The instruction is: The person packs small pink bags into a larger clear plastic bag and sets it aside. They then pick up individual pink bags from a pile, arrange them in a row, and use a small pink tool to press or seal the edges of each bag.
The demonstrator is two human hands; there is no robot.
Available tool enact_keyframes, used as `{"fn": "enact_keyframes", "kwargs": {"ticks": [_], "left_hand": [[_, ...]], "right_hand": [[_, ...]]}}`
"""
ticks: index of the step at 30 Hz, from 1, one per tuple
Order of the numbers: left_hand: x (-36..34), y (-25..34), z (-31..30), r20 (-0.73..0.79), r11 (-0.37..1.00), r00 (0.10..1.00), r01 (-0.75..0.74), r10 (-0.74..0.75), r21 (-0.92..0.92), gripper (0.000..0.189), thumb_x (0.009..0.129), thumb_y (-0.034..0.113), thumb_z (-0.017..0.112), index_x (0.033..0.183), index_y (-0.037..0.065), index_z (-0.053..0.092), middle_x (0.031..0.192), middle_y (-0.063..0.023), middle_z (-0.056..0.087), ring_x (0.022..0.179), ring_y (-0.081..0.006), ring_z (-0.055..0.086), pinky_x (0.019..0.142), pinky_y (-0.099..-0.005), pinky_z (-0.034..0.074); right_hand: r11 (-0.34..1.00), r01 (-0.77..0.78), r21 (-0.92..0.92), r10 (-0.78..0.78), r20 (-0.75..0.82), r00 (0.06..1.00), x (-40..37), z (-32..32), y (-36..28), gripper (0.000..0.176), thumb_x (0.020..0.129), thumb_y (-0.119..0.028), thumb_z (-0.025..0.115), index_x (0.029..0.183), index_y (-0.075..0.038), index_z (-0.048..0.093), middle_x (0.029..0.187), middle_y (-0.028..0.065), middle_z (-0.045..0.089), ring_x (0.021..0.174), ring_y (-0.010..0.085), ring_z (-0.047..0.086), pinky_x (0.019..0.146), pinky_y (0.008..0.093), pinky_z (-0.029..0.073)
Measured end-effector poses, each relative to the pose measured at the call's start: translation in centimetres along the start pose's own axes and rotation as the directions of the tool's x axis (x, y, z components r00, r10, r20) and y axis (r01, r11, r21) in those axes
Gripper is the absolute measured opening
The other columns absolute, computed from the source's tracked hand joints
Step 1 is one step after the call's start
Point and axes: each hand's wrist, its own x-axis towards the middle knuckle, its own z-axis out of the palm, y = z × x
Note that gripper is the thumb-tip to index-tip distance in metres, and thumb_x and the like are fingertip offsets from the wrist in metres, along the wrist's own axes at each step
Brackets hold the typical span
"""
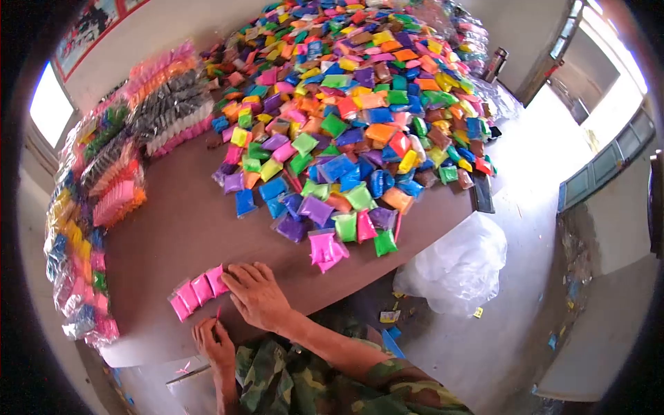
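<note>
Several pink packets lie side by side in a short slanted row near the front edge of the brown table. My right hand reaches across from the right, fingers extended, its fingertips against the packet at the right end of the row. Below the row, my left hand is closed with a thin pink stick poking up from its fingers. Most of the stick is hidden by the hand. Farther right, a small cluster of pink packets sits at the near edge of the big pile.
A large heap of colourful packets covers the back of the brown table. Bundled bags of packets are stacked along the left side. A clear plastic bag bulges beside the right edge. A flask stands behind.
</note>
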Motion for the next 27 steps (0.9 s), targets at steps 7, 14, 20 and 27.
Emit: {"fn": "enact_keyframes", "kwargs": {"ticks": [7,14,20,27], "left_hand": [[0.9,0.3,0.8,-0.071,0.999,0.997,0.042,-0.041,0.015,0.007,0.102,0.006,0.065,0.105,0.001,0.063,0.096,-0.0194,0.062,0.091,-0.0415,0.061,0.082,-0.0513,0.048],[2.0,2.0,0.2,-0.025,0.995,1.000,0.017,-0.014,0.100,0.006,0.097,0.005,0.064,0.099,0.002,0.059,0.092,-0.0201,0.059,0.089,-0.0433,0.059,0.081,-0.0535,0.046],[2.4,2.4,0.0,-0.016,0.994,1.000,0.012,-0.010,0.110,0.009,0.095,0.006,0.065,0.096,0.003,0.057,0.091,-0.0199,0.059,0.090,-0.0434,0.059,0.081,-0.0531,0.046],[2.6,2.6,-0.1,0.001,0.996,1.000,0.023,-0.023,0.088,0.010,0.093,0.005,0.066,0.094,0.003,0.056,0.092,-0.0204,0.058,0.089,-0.0445,0.058,0.080,-0.0542,0.045]], "right_hand": [[0.995,-0.046,0.090,0.053,-0.077,0.996,-0.5,0.5,0.3,0.039,0.100,-0.016,0.067,0.138,-0.005,0.064,0.138,0.0150,0.065,0.131,0.0332,0.061,0.120,0.0535,0.039],[0.988,-0.029,0.149,0.049,-0.129,0.990,-0.5,0.8,0.8,0.034,0.097,-0.014,0.070,0.130,-0.005,0.069,0.129,0.0132,0.071,0.120,0.0332,0.068,0.117,0.0515,0.042],[0.985,-0.039,0.167,0.058,-0.112,0.992,-0.1,0.1,0.7,0.031,0.095,-0.013,0.072,0.126,-0.006,0.070,0.128,0.0124,0.072,0.118,0.0317,0.068,0.115,0.0503,0.043],[0.986,-0.042,0.163,0.056,-0.082,0.995,0.2,-0.5,0.5,0.030,0.096,-0.014,0.071,0.125,-0.004,0.070,0.123,0.0145,0.073,0.120,0.0330,0.068,0.114,0.0515,0.042]]}}
